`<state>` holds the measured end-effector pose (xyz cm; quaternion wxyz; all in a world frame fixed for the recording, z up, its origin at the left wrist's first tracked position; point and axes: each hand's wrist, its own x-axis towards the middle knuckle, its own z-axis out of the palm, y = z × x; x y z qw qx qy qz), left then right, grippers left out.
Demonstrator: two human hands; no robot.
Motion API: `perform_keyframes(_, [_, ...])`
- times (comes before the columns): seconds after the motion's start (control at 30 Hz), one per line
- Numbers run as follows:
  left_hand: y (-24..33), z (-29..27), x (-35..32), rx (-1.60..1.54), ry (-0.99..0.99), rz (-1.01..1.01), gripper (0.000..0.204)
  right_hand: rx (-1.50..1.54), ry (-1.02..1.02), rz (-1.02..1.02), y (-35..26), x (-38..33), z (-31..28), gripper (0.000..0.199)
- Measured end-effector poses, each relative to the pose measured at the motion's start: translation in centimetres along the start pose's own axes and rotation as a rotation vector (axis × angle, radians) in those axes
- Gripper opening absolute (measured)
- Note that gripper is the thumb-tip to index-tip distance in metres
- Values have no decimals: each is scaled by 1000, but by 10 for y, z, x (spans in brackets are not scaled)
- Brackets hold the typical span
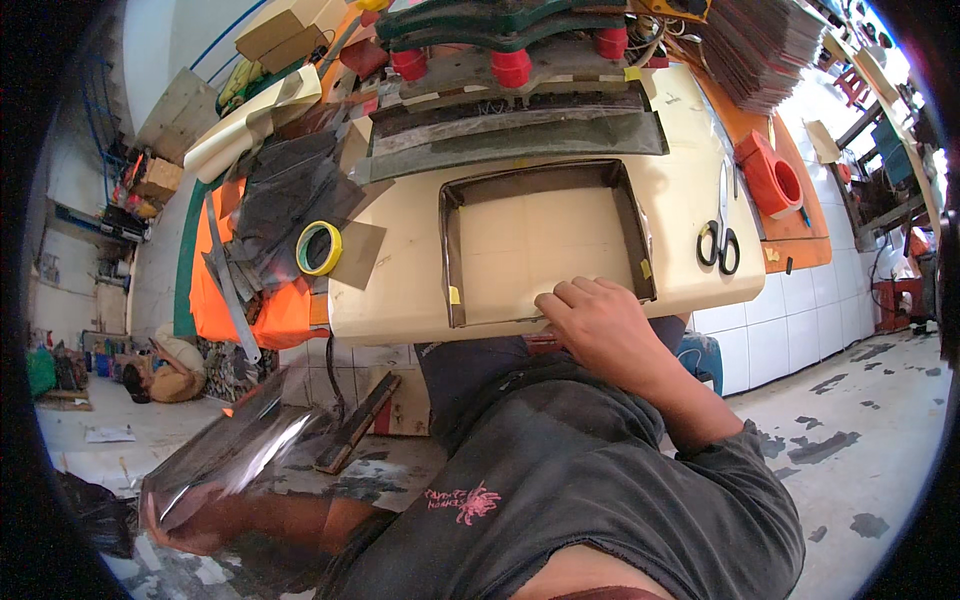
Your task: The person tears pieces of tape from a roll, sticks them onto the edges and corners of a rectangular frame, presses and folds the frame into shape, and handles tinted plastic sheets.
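Note:
A dark rectangular frame [627,210] with upright walls lies on the cream-covered table [400,270] in front of me. Small yellow tape bits stick to its near corners. At its near edge, my right hand [600,318] is closed, fingers curled over the rim and the thumb hidden. My left arm reaches far out to the left, low beside the table. There my left hand [185,520] holds a large clear plastic sheet [265,445], which hangs in a curve and covers the hand, so single fingers are hard to make out.
Scissors [720,235] and a red tape dispenser [768,175] lie to the right. Left of the frame are a yellow tape roll [319,248], dark sheets [290,185] and a metal ruler [232,285]. Dark strips [520,130] lie behind. A person [175,370] sits far left.

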<state>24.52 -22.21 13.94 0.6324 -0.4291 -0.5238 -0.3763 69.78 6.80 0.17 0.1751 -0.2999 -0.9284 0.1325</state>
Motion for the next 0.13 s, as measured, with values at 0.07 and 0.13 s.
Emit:
perform_keyframes(0.07, [13, 2, 4, -3, -40, 67, 46, -11, -17, 0, 0, 2, -1, 19])
perform_keyframes(0.13, [24, 5, 5, 87, -31, 59, 40, -23, -40, 8, 0, 3, -1, 18])
